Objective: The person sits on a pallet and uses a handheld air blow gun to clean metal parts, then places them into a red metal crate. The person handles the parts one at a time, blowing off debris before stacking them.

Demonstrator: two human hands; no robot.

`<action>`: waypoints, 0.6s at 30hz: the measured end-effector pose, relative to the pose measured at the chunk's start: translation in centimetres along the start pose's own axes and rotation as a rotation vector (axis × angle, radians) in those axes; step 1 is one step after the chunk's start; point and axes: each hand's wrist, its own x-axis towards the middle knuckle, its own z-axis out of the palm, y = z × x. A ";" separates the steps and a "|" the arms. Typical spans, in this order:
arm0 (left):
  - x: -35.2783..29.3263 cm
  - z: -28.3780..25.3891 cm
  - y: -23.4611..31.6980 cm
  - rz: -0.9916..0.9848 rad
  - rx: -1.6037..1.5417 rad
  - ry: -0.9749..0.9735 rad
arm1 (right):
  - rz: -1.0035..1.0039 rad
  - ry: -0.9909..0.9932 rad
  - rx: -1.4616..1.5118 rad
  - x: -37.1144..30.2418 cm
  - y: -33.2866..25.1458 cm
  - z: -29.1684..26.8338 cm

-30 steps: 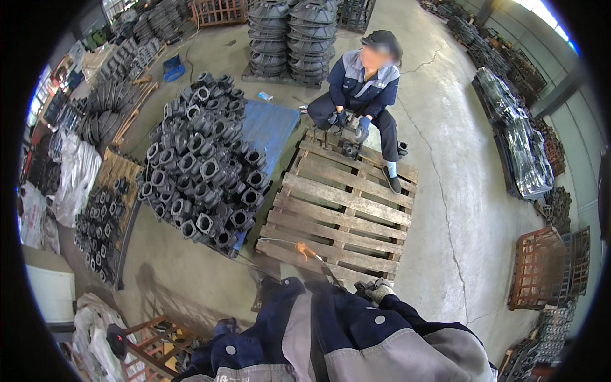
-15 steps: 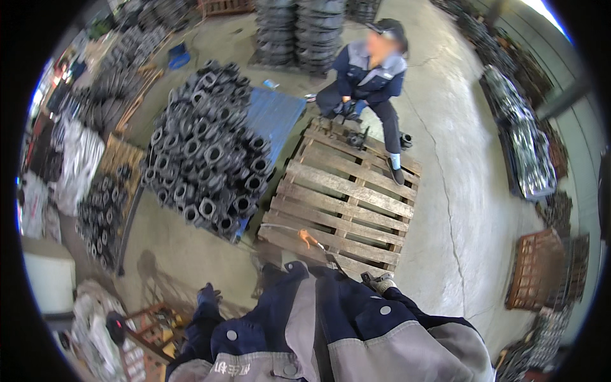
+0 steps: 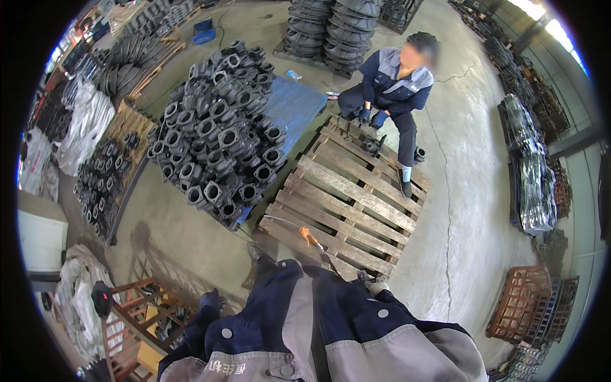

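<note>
Dark part [image 3: 363,276] in hand, we stood at the near edge of a wooden pallet [image 3: 356,191]. Our right hand [image 3: 377,286] held it, closed about its side, though its shape was too small to make out. Our left hand [image 3: 211,302] hung apart, near a rusty crate [image 3: 130,312]; how wide its fingers stood we could not tell. Ahead of us an orange air gun [image 3: 309,236] lay on the pallet. Across from us a co-worker [image 3: 398,83] sat at its far end, both hands low near another dark casting [image 3: 371,145].
</note>
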 end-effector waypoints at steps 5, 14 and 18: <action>-1.5 0.0 0.9 -0.012 -0.113 -0.029 | -0.519 0.158 -0.095 -0.4 -2.0 0.0; -1.9 -0.6 1.4 -0.014 -0.070 -0.042 | -0.146 0.056 0.005 -0.8 -5.2 0.2; -1.4 -1.0 0.5 -0.023 -0.079 -0.035 | -0.083 0.027 0.039 -3.4 -7.5 -1.2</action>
